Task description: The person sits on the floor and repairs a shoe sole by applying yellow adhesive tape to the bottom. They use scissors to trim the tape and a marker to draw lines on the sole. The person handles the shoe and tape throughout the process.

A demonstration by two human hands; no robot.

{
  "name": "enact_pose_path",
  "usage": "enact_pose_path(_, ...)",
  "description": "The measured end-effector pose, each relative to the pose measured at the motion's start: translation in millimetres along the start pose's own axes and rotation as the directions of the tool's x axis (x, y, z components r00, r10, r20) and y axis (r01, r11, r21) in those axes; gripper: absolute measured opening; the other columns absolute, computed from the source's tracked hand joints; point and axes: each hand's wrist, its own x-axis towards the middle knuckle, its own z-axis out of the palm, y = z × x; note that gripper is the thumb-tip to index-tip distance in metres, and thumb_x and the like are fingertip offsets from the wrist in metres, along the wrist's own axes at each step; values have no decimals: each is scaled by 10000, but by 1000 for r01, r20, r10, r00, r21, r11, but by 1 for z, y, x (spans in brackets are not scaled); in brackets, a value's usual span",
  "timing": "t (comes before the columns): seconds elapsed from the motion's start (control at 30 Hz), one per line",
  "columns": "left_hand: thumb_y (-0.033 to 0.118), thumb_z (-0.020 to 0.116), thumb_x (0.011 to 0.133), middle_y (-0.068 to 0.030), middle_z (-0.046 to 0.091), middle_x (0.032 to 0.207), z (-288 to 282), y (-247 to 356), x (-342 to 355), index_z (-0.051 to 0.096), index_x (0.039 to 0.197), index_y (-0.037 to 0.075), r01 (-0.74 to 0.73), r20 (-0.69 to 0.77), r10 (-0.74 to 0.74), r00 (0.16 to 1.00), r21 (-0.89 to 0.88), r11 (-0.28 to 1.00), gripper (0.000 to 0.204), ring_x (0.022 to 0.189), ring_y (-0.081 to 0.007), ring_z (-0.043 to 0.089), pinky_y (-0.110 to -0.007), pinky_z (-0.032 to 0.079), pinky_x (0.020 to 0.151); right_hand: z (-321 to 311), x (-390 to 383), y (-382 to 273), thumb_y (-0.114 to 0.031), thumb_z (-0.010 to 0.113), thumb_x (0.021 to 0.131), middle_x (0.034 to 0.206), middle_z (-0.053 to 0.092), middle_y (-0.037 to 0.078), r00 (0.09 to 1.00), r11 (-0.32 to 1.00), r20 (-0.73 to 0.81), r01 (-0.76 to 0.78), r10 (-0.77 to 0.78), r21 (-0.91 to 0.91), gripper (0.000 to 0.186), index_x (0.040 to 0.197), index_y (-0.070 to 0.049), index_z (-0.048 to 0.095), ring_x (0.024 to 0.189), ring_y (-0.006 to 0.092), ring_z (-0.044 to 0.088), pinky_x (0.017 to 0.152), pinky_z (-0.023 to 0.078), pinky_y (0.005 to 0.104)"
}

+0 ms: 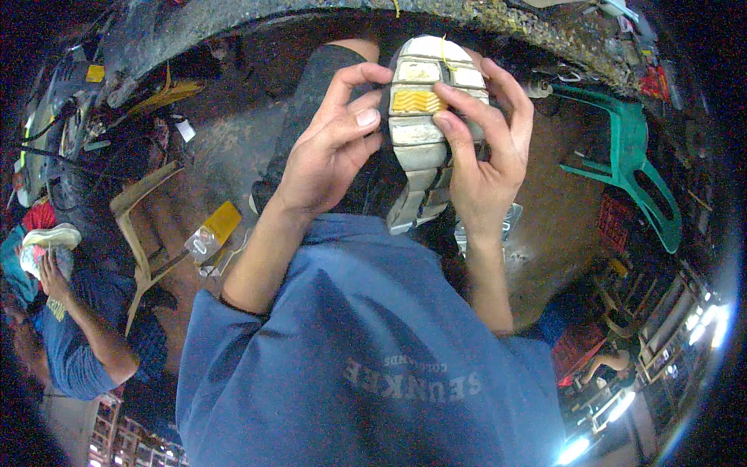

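A shoe (419,134) is held up in front of my lap, its sole facing me. The worn sole is off-white and grey with a yellow wavy patch, and a yellow thread (446,54) lies across the toe end. My right hand (492,136) grips the shoe from the right; its thumb and index finger press on the sole beside the yellow patch, while other fingers wrap around the edge. On the other side, my left hand (334,136) has its fingers bent and apart, with the index fingertip at the sole's left edge. The shoe's upper is hidden.
A stained workbench edge (311,22) curves across the far side. To the right stands a green plastic chair (634,148); a brown chair frame (140,226) is at left. Beyond it, a co-worker's hand (53,276) holds another shoe (48,240). A red crate (615,220) is at right.
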Motion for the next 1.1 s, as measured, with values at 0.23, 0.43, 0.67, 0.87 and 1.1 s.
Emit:
enact_pose_path(0.23, 75, 651, 1021, -205, 559, 1469, -10, -3, 1, 339, 1537, 61, -75, 68, 60, 996, 244, 967, 603, 1343, -284, 579, -423, 448, 1163, -9, 10, 3, -59, 791, 859, 1286, 658, 147, 988, 936, 26, -155, 155, 317, 162, 1009, -45, 732, 1258, 297, 603, 1071, 474, 415)
enact_pose_path(0.43, 70, 640, 1031, -211, 557, 1470, -12, -6, 9, 322, 1559, 61, -88, 78, 69, 995, 270, 959, 616, 1363, -287, 560, -425, 432, 1177, -34, 15, -11, -91, 772, 888, 997, 760, 76, 924, 941, 308, -291, 229, 174, 170, 1053, -50, 781, 943, 217, 693, 876, 525, 348)
enact_pose_path(0.67, 67, 646, 1029, -214, 548, 1474, -12, -7, 7, 314, 1560, 54, -87, 95, 63, 994, 273, 958, 626, 1367, -287, 555, -425, 433, 1179, -29, 21, -9, -89, 756, 889, 939, 754, 95, 954, 996, 292, -86, 71, 39, 136, 1015, -65, 800, 907, 265, 696, 846, 527, 367)
enact_pose_path(0.87, 45, 656, 1018, -219, 545, 1471, -10, -7, 7, 311, 1554, 51, -103, 102, 73, 992, 325, 940, 638, 1369, -288, 555, -421, 448, 1174, -28, 22, -8, -61, 763, 870, 941, 753, 91, 958, 1000, 287, -3, -1, 14, 127, 992, -71, 800, 905, 278, 696, 836, 530, 376)
enact_pose_path(1.1, 26, 643, 1013, -212, 548, 1467, -5, -5, 3, 299, 1548, 49, -113, 68, 94, 993, 389, 914, 637, 1373, -283, 552, -414, 444, 1172, -23, 13, -17, -92, 828, 812, 948, 752, 82, 974, 991, 194, -102, 116, -83, 187, 994, -88, 783, 916, 277, 692, 830, 536, 381)
